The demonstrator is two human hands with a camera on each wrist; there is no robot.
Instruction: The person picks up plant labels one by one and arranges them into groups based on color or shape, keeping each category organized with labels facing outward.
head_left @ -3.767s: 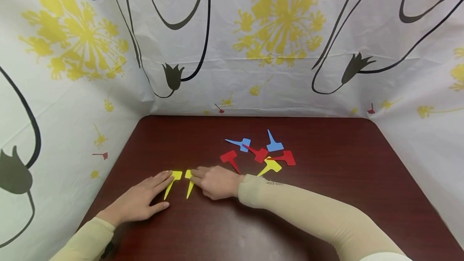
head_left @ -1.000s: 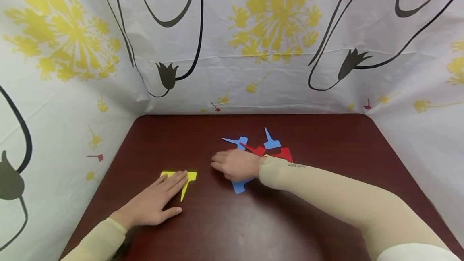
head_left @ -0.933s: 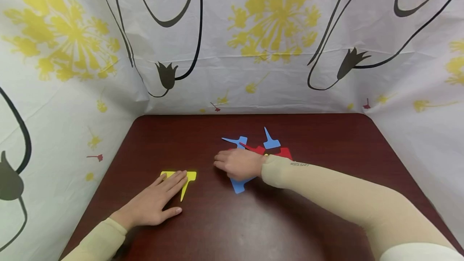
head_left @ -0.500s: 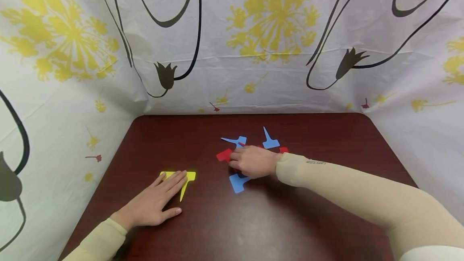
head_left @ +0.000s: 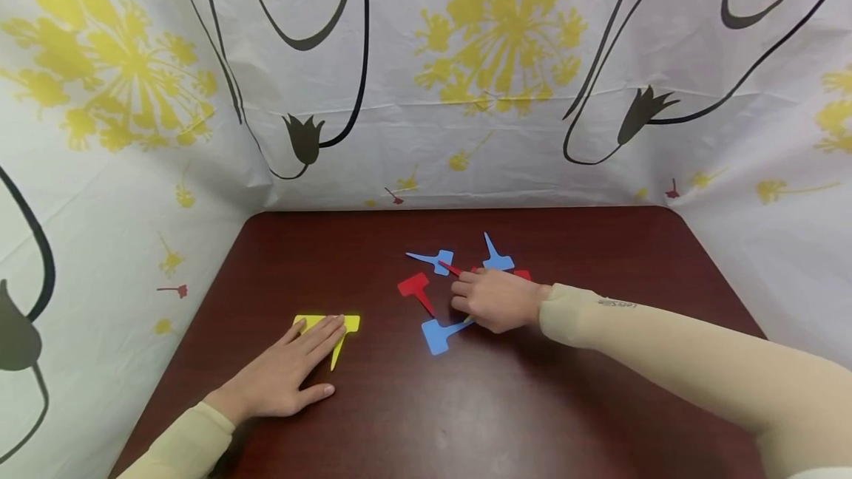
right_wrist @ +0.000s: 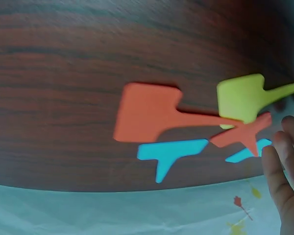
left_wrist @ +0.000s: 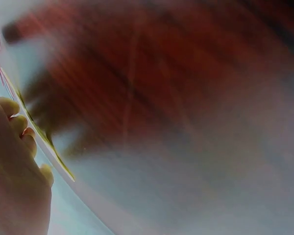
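My left hand [head_left: 286, 375] lies flat on the table, its straight fingers over two yellow T-shaped plant labels [head_left: 353, 324] set side by side. Their heads form one yellow strip and one stem is covered. My right hand [head_left: 495, 301] is low over the loose labels, fingers loosely bent. Partly beneath it are a yellow label [right_wrist: 239, 95] and two red labels, the larger-looking red label [right_wrist: 147, 112] overlapping the yellow one. Left of this hand lie another red label [head_left: 416, 287] and a blue label [head_left: 435, 336], whose stem runs toward the hand.
Two more blue labels [head_left: 444, 261] [head_left: 498, 261] lie farther back on the dark wooden table [head_left: 319, 250]. A white patterned cloth [head_left: 399, 131] hangs behind the table and along both sides.
Earlier, the right hand brought the second yellow label against the first. Over the last second it has moved right across the loose labels, uncovering a red one. The left hand stays in place.
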